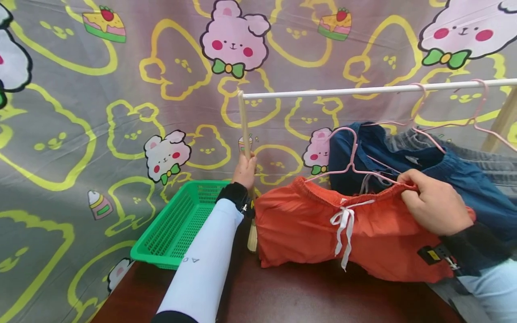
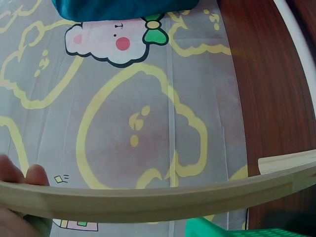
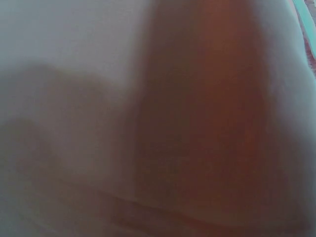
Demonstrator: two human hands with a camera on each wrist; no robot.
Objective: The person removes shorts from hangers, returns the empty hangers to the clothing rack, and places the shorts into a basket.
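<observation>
My left hand (image 1: 244,172) grips the upright wooden post (image 1: 244,119) at the left end of a clothes rack. The left wrist view shows its fingertips (image 2: 37,175) against the post. With the right hand (image 1: 436,204) I pinch the waistband of orange shorts (image 1: 299,233) at the right end of a pink hanger (image 1: 350,154). The hanger sits inside the waistband, and its hook is below and in front of the white rail (image 1: 307,93). A white drawstring (image 1: 343,220) is tied in a bow at the front. Blurred orange fabric (image 3: 227,98) fills much of the right wrist view.
Blue denim clothing (image 1: 464,179) and grey jeans (image 1: 492,161) are behind the shorts, with pink hangers hooked on the rail. A green plastic basket (image 1: 155,262) stands left of the post on the dark red-brown table (image 1: 274,291). A patterned curtain (image 1: 133,89) forms the backdrop.
</observation>
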